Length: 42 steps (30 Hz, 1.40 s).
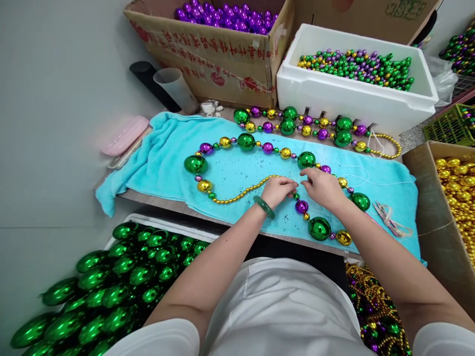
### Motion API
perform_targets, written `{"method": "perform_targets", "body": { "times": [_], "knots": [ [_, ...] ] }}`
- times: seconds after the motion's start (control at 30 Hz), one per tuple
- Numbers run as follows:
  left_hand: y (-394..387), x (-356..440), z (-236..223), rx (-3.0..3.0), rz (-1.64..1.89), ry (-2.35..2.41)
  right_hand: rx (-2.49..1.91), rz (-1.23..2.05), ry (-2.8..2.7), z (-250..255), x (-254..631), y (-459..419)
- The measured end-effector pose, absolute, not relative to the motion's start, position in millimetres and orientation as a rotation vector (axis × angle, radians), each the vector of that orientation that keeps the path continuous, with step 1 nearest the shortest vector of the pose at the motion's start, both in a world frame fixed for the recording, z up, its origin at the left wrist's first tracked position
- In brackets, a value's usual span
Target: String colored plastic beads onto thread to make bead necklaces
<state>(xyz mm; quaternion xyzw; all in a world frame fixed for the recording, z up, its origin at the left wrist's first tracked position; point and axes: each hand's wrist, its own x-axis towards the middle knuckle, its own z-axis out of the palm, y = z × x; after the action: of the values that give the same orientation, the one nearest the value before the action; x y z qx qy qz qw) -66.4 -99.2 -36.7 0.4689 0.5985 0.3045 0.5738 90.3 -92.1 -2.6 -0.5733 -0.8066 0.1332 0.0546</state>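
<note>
A strand of large green, purple and gold beads (246, 142) lies in a loop on a turquoise towel (237, 165). One side of the loop is a run of small gold beads (247, 190), leading to my left hand (279, 190). That hand, with a green bangle (263, 207) at its wrist, pinches the ends of the strand where they meet. Close beside it, my right hand (321, 187) has its thumb and index finger bent around a thin white string, which is hard to make out between the hands.
Behind lie a finished-looking bead strand (288, 126), a cardboard box (208, 54) of purple beads and a white foam box (356, 99) of mixed beads. Green beads (122, 291) fill a container at lower left. Gold beads (458, 193) sit in a box at right. Cords (392, 220) rest on the towel.
</note>
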Motion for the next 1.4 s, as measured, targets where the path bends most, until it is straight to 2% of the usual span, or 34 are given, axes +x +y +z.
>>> {"method": "perform_targets", "body": {
  "times": [0.4, 0.87, 1.0, 1.13, 1.4],
  "knots": [
    [-100, -65, -39, 1.076, 0.717, 1.399, -1.69, 0.28, -2.573, 0, 89, -97],
    [-101, -65, -33, 0.896, 0.766, 1.365, -1.577, 0.359, -2.771, 5, 79, -119],
    [-102, -67, -35, 1.0, 0.783, 1.358, -1.54, 0.566, -2.655, 1, 83, -117],
    [-103, -68, -42, 1.266, 0.809, 1.375, -1.593, 0.804, -2.281, -15, 97, -93],
    [-106, -66, -51, 1.625, 0.857, 1.454, -1.545, 1.47, -1.812, -38, 100, -64]
  ]
}}
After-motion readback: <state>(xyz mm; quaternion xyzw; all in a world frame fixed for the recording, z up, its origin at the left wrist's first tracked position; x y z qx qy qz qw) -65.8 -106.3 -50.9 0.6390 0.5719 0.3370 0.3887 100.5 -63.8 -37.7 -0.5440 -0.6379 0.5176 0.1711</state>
